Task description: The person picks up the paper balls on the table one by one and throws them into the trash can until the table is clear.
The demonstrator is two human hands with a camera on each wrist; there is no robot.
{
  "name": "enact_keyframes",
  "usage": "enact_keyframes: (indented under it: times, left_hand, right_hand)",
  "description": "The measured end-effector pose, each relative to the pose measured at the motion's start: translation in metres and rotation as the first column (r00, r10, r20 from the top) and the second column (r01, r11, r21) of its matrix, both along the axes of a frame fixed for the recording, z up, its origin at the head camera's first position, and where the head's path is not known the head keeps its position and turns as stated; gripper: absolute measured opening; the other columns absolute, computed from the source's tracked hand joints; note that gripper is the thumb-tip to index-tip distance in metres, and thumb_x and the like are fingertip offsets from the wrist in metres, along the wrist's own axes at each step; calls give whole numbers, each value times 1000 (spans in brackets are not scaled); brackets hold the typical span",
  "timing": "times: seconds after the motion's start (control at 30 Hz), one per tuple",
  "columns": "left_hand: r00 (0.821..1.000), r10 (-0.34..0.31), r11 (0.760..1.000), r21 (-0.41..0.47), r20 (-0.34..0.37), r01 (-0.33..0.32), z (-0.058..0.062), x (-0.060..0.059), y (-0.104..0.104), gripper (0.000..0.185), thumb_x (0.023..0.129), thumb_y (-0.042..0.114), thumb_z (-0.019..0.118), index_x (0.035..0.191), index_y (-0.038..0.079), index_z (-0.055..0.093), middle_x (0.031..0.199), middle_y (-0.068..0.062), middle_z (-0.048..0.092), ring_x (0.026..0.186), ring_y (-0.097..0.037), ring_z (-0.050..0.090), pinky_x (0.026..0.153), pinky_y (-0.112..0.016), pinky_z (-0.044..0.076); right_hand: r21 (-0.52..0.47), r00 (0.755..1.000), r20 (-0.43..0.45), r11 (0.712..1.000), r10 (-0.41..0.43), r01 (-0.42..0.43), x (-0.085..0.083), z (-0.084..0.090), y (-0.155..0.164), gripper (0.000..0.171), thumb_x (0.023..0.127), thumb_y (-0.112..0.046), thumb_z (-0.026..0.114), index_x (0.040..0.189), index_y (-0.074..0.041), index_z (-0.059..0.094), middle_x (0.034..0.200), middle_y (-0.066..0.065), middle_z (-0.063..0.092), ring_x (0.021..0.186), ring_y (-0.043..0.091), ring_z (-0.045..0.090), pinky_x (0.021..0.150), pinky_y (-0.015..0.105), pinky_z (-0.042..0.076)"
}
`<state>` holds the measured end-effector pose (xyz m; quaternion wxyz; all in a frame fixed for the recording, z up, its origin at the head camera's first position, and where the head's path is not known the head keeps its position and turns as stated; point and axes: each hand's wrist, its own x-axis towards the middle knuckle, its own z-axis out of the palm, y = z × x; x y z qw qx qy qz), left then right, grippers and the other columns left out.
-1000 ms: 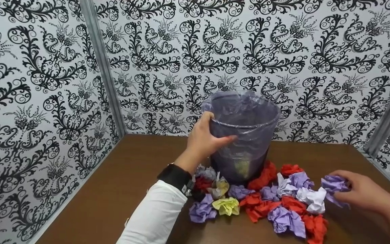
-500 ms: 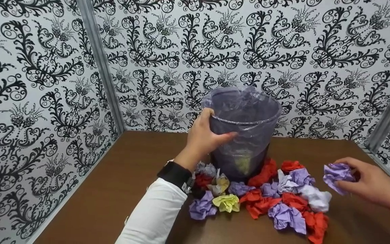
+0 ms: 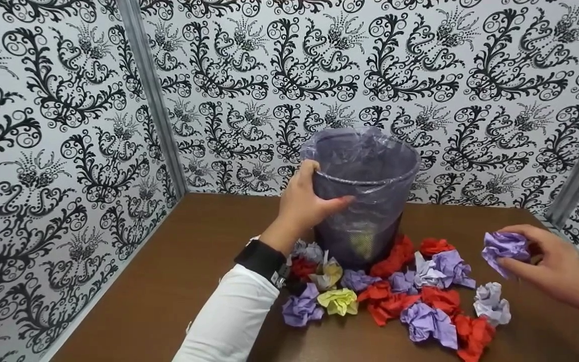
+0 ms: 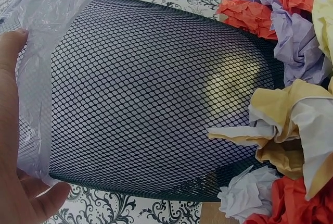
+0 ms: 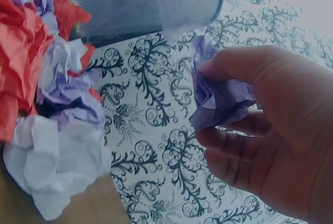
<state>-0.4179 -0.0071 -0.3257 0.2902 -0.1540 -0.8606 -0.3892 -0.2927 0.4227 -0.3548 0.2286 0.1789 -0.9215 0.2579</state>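
Note:
A black mesh wastebasket [image 3: 395, 201] lined with a clear plastic bag [image 3: 355, 146] stands on the table. My left hand [image 3: 302, 201] grips its rim at the left, thumb on the near outer side. In the left wrist view, yellow paper [image 4: 231, 81] shows through the mesh low in the basket. My right hand [image 3: 551, 264] pinches a crumpled purple paper ball [image 3: 505, 249] between thumb and fingers, above the table to the right of the basket. The right wrist view shows that purple paper [image 5: 221, 96] apart from the basket.
Crumpled red paper [image 3: 385, 304], purple paper [image 3: 427, 324], yellow paper [image 3: 339, 301] and white paper [image 3: 491, 303] lie around the basket's front and right on the brown table [image 3: 184, 281]. Patterned walls [image 3: 249, 90] rise behind and at the left.
My right hand has lifted the purple paper ball slightly. A white paper ball has rolled right, away from the pile. My left hand keeps its grip on the rim.

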Motion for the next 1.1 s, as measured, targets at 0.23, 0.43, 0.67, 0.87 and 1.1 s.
enact_keyframes:
  times: [0.23,0.43,0.67,0.87,1.1]
  left_hand:
    - [1000,3,1000,8,6,-3,0,2,1,89,44,90,66,108,33,45,95,12,54,83,-9,54,67,-30,47]
    - [1000,-2,1000,13,20,2,1,4,2,90,43,90,67,109,33,45,96,12,54,83,-9,54,66,-31,48]
    - [1000,-4,1000,9,21,3,2,2,2,89,43,90,66,109,34,45,97,13,53,86,-8,53,69,-31,48]
    - [999,-11,1000,7,35,10,2,2,3,88,44,90,66,109,34,44,98,13,53,87,-8,54,69,-31,48]
    - [1000,4,1000,-17,0,-4,2,1,2,88,45,90,66,109,32,44,95,12,54,84,-8,54,67,-30,47]
  right_hand:
    - [-75,999,-42,997,28,-31,8,12,-15,52,77,-13,82,124,-13,60,92,-1,61,62,11,60,48,27,51]
    - [-105,997,-71,994,19,-27,13,18,-26,54,76,-10,82,125,-13,60,95,-3,59,65,10,60,49,26,52]
    - [-127,988,-149,990,42,-61,13,26,-38,57,72,-1,83,124,-11,61,94,-8,60,64,9,60,51,21,51]
    - [-86,972,-214,989,100,-121,6,41,-45,61,70,3,82,126,-10,60,96,-6,59,65,7,59,51,19,51]
    - [-76,982,-152,989,113,-126,-7,76,-58,57,78,-1,77,130,-5,54,102,13,59,72,1,57,56,15,51]
